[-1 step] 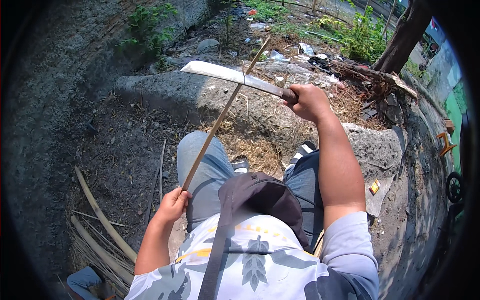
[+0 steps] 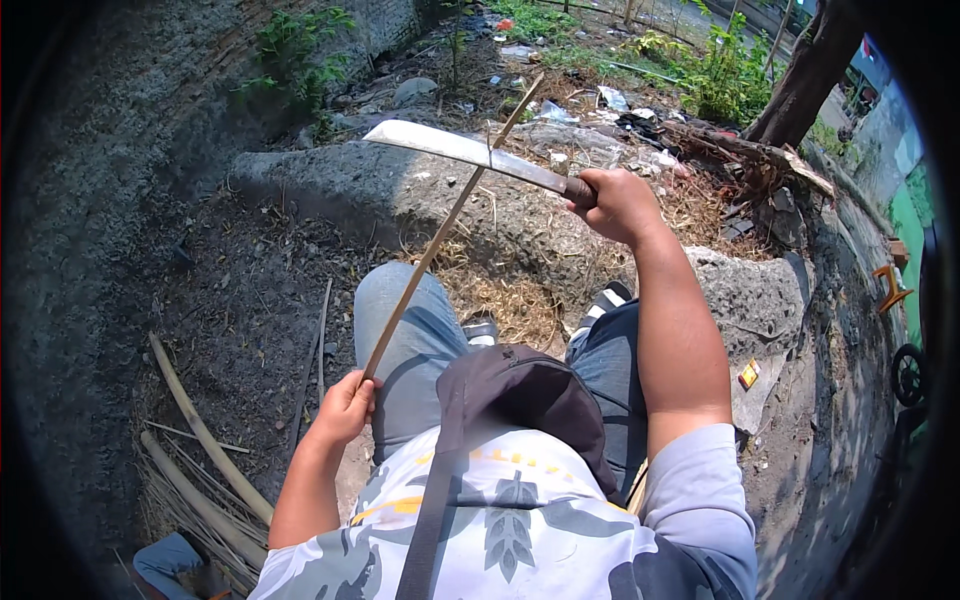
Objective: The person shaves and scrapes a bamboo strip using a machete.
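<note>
My left hand (image 2: 345, 408), low and beside my left knee, is closed around the near end of a long, thin strip of wood or bamboo (image 2: 438, 245). The strip slants away up to the right, past the ledge ahead of me. Out in front, my right hand (image 2: 622, 205) grips the dark handle of a machete (image 2: 440, 142), its pale curved blade pointing left. The blade lies across the upper part of the strip, and a thin curled shaving (image 2: 489, 140) rises where they cross.
A rough concrete ledge (image 2: 330, 185) runs ahead of my feet, with straw-like shavings (image 2: 515, 305) below it. Bamboo lengths (image 2: 205, 430) lie at my left. A black bag (image 2: 525, 400) rests on my lap. Beyond are litter, plants and a tree trunk (image 2: 800, 80); a wall (image 2: 90, 230) stands left.
The strip's far end and the machete blade have shifted very slightly to the right. Both hands keep their hold.
</note>
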Motion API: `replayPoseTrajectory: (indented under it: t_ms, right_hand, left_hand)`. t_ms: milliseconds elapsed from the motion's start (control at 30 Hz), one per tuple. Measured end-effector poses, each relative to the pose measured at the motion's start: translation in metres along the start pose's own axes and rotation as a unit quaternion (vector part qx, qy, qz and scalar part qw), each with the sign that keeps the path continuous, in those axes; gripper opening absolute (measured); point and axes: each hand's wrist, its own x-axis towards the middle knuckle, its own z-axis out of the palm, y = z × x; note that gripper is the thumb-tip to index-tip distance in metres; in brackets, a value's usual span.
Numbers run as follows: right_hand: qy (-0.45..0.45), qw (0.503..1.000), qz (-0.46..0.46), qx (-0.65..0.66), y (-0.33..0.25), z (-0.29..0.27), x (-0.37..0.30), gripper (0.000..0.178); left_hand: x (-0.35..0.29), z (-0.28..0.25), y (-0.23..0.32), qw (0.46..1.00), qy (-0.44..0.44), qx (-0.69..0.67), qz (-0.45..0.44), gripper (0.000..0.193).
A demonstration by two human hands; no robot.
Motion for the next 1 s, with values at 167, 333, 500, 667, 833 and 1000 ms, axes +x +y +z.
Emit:
replayPoseTrajectory:
  t_ms: [167,333,500,667,833,1000]
  right_hand:
    - [-0.049,0.999,0.017,0.012,-0.013,-0.003,-0.001,0.025]
    - [-0.087,0.987,-0.087,-0.104,-0.039,0.002,-0.004,0.016]
    - [-0.081,0.965,-0.216,-0.124,-0.05,0.025,-0.009,0.014]
    - [0.027,0.997,0.063,-0.022,0.007,0.024,0.015,0.015]
    - [-0.042,0.992,0.098,-0.063,-0.002,0.019,-0.002,0.023]
    - [-0.085,0.991,0.093,-0.044,-0.015,0.011,-0.001,0.02]
  left_hand:
    - [0.006,-0.001,-0.003,1.0,-0.001,0.012,0.027,0.033]
    - [0.012,0.005,0.008,0.998,-0.006,0.046,0.039,0.035]
    - [0.009,0.0,0.015,0.982,0.013,0.156,0.102,0.042]
    - [-0.011,-0.039,-0.003,0.996,-0.051,0.066,0.021,0.047]
    - [-0.008,-0.037,0.009,0.988,-0.044,0.145,0.037,0.044]
    - [-0.017,-0.037,-0.024,0.996,-0.029,0.078,-0.012,0.042]
